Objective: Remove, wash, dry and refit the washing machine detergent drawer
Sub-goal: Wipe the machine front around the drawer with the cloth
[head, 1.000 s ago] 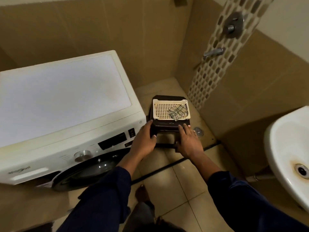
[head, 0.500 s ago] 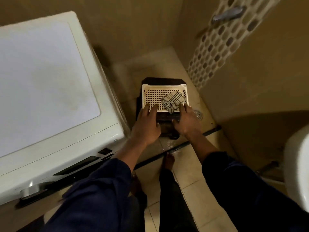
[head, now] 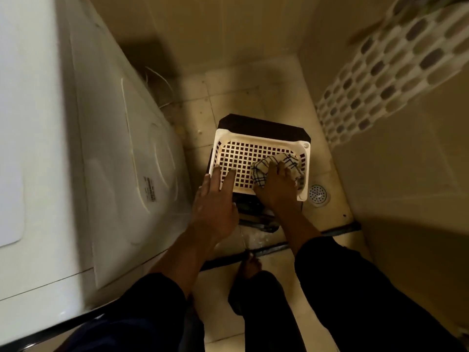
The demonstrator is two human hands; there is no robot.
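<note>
A cream perforated basket (head: pixel 261 138) sits on a dark stool (head: pixel 261 124) on the floor beside the white washing machine (head: pixel 114 153). A checked cloth (head: pixel 262 171) lies in the basket's near right corner. My right hand (head: pixel 278 191) reaches into the basket and its fingers close on that cloth. My left hand (head: pixel 215 209) hovers at the basket's near left edge with straight fingers over the rim. A dark object (head: pixel 253 214), which may be the drawer, lies below the basket's front edge, mostly hidden by my hands.
A round floor drain (head: pixel 318 195) lies just right of the stool. Tiled walls close in behind and to the right. A dark threshold strip (head: pixel 340 228) crosses the floor near my bare foot (head: pixel 250 268). Cables (head: pixel 160 82) trail behind the machine.
My head has leaned further over, so the machine's side now fills the left. My right hand went from the stool's front into the basket onto the cloth. My left hand lifted to the rim.
</note>
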